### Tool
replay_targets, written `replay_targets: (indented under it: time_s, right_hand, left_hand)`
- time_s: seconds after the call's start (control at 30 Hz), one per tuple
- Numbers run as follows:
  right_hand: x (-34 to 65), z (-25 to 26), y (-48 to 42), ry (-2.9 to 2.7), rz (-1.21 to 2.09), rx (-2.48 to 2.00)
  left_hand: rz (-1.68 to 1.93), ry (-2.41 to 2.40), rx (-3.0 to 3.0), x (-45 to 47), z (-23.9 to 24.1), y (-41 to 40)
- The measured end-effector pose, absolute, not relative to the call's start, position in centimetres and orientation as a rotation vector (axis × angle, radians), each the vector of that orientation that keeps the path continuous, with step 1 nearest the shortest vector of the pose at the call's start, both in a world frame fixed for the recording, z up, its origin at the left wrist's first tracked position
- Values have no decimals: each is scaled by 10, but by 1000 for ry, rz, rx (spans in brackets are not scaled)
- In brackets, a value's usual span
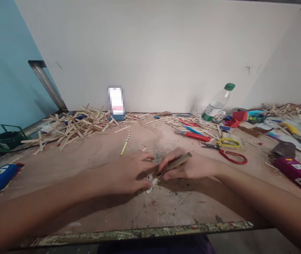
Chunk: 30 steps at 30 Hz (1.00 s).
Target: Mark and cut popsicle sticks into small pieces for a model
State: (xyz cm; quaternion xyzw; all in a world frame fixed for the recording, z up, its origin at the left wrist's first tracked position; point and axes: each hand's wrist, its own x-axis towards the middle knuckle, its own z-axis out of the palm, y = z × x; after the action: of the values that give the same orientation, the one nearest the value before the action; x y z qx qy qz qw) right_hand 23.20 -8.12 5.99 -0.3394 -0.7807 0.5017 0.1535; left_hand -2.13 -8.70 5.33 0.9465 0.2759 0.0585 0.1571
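Over the middle of the worktable [108,208], my right hand [182,165] grips a brown pen-shaped tool [178,162] between thumb and fingers. Its lower end is hidden by the fingers, so its exact kind does not show. Below it lies a narrow pale wooden stick [153,185], partly covered by the hands. My left hand [129,173] lies low beside the stick with thumb and fingers apart. The left thumb tip is at the stick's near end; whether it presses on it I cannot tell. Small dark green crumbs lie around both hands.
Behind my left hand lies a yellow patterned pencil [125,144]. Scissors [232,155] and a red cutter [196,137] lie right. A tilted bottle [216,106], a stick pile [79,127] and a lit phone [116,100] stand along the wall. A magenta case [295,174] lies far right.
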Motion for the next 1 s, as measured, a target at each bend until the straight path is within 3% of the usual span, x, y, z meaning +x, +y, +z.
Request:
replay_targets:
  time_s: [0.3, 0.57, 0.7, 0.87, 1.0]
  right_hand:
    - [241, 91, -83, -2353, 1293, -1118]
    - [255, 105, -105, -2194, 1062, -1450]
    - [264, 110, -110, -2120, 1291, -1469]
    - [265, 110, -107, -1979, 1144, -1522]
    - [264, 115, -104, -2036, 1239, -1471]
  left_hand:
    - [108, 594, 2744, -23, 27, -65]
    - [429, 734, 2718, -18, 4, -73]
    - [473, 746, 2699, -18, 2, -72]
    - [513, 742, 2657, -21, 2, -72]
    - [402, 746, 2644, -21, 6, -72]
